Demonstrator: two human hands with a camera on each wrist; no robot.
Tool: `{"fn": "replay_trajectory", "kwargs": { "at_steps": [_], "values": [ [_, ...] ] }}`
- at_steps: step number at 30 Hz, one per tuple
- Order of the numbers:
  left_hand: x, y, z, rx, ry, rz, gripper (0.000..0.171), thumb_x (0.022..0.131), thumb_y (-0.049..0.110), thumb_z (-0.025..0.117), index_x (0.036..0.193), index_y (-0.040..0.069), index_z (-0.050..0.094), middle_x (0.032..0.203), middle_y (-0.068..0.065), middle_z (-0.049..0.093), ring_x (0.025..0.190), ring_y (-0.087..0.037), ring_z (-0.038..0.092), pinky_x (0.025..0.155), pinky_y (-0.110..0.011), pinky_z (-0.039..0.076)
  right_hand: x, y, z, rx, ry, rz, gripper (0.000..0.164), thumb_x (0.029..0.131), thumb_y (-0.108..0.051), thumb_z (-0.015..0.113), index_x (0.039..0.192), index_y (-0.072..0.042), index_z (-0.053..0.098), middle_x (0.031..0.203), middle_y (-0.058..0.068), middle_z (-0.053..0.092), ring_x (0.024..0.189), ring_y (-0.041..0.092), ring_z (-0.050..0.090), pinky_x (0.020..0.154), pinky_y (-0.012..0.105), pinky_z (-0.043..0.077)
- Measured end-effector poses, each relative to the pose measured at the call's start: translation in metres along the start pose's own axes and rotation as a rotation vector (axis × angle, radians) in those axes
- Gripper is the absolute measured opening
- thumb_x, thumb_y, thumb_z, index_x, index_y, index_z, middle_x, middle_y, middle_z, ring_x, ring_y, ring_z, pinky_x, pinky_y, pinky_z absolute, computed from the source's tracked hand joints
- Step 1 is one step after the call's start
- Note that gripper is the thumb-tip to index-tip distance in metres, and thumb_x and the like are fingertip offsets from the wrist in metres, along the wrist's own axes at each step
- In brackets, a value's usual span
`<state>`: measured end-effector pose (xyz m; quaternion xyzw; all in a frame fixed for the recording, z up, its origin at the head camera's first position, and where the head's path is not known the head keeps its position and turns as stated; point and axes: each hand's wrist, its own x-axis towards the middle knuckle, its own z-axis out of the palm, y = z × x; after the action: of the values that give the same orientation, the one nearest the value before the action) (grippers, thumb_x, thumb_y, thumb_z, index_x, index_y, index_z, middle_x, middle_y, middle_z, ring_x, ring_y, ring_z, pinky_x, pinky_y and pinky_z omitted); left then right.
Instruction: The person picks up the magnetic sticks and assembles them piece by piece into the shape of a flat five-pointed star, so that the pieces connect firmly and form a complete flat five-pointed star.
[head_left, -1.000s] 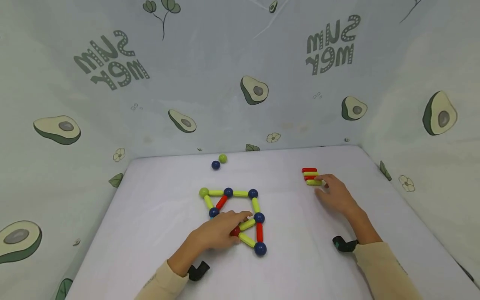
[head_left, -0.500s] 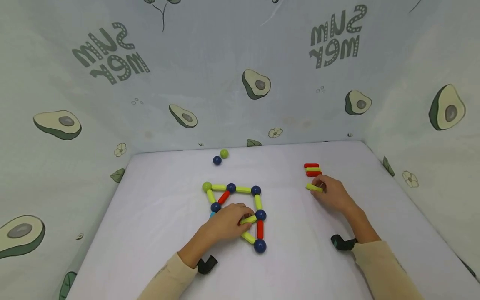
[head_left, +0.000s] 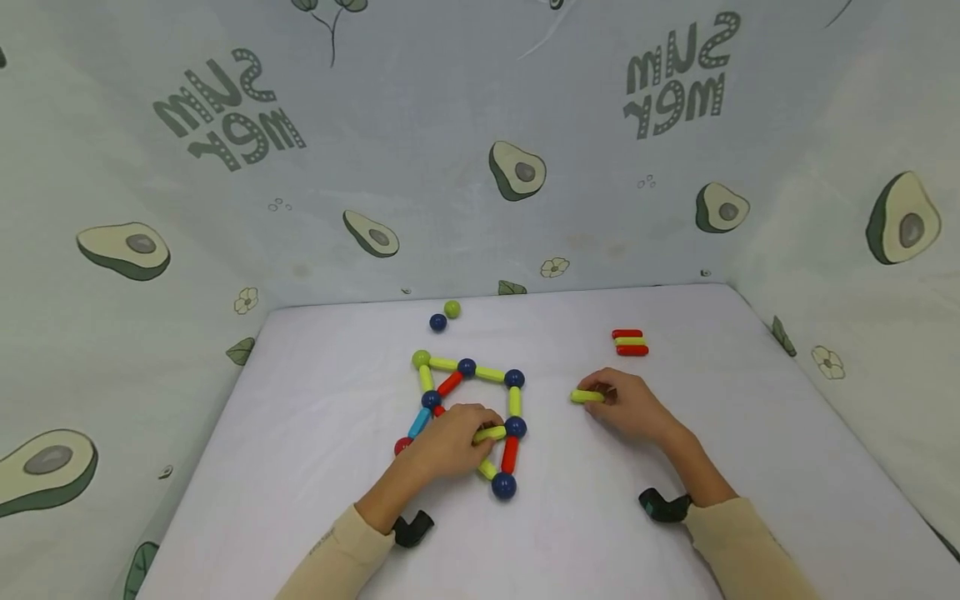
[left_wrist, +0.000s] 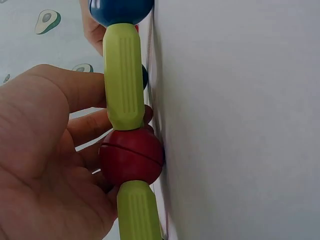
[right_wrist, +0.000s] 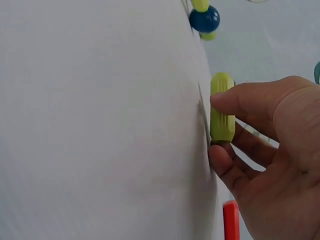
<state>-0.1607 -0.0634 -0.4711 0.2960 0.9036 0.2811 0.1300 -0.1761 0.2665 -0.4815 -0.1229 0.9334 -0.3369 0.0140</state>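
My left hand (head_left: 453,442) pinches a yellow-green magnetic rod (head_left: 489,434) that belongs to a flat frame of rods and balls on the table. One end of that rod meets a dark blue ball (head_left: 515,427). A red ball (left_wrist: 132,157) beside the left palm joins two yellow-green rods in the left wrist view. My right hand (head_left: 630,407) holds a loose yellow-green rod (right_wrist: 222,112) between thumb and fingers, to the right of the frame. Part of the frame lies hidden beneath the left hand.
Three spare rods, two red and a yellow-green one (head_left: 630,341), lie in a stack at the back right. Behind the frame sit a loose green ball (head_left: 452,309) and a blue ball (head_left: 438,322). A printed cloth (head_left: 435,150) rises along the table's back edge.
My right hand has picked the front rod from the stack and carried it left and nearer. The left hand has gripped a rod of the frame, and the frame has turned slightly.
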Motion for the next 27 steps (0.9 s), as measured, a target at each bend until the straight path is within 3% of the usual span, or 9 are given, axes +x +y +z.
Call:
{"fn": "replay_trajectory", "kwargs": {
  "at_steps": [10,27],
  "values": [
    [0.000,-0.002,0.004,-0.006,0.007,-0.004,0.028,0.098,0.020,0.067,0.125,0.013,0.072,0.102,0.007,0.067,0.081,-0.005,0.057,0.073,-0.018,0.051,-0.004,-0.032,0.028,0.056,-0.095,-0.027,0.025,0.089,-0.007,0.077,0.111,-0.016,0.071,0.106,-0.004,0.068,0.095,0.016,0.058,0.081,0.024,0.050],
    [0.002,0.002,-0.002,-0.003,0.003,-0.019,0.028,0.097,0.021,0.067,0.124,0.012,0.072,0.100,0.006,0.067,0.077,-0.006,0.057,0.070,-0.018,0.050,-0.001,-0.058,0.038,0.085,-0.191,-0.071,0.023,0.092,-0.014,0.075,0.114,-0.016,0.070,0.106,-0.004,0.067,0.094,0.014,0.058,0.079,0.023,0.050]
  ]
}}
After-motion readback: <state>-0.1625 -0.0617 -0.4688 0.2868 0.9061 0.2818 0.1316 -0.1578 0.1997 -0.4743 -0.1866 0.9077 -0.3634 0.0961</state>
